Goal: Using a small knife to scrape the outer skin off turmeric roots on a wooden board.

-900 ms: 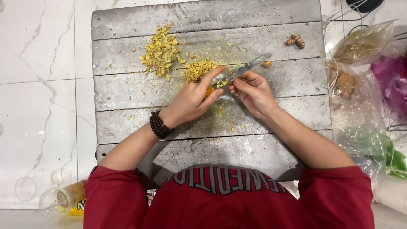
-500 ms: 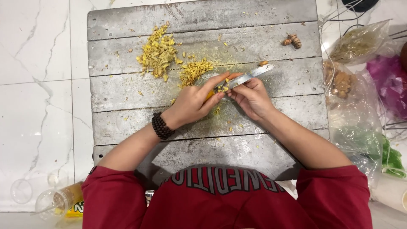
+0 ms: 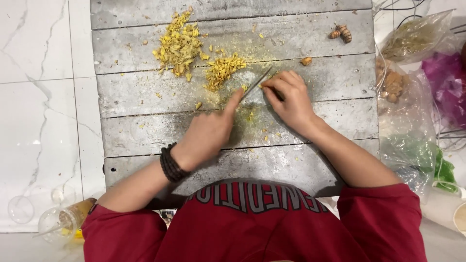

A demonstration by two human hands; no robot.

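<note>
The right hand (image 3: 290,99) is closing its grip around a knife (image 3: 256,84), while the left hand (image 3: 209,132), holding nothing, is pointing a finger at the blade above the wooden surface (image 3: 145,126), near yellow shavings (image 3: 180,46).

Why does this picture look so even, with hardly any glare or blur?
Head view: soft overhead light, only faint shadows under the left hand and right hand; knife slightly smeared; wooden board and yellow chopped pieces sharp.

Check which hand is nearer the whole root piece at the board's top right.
Right. The right hand, holding the knife, sits below-left of the root piece; the left hand is farther down-left.
</note>
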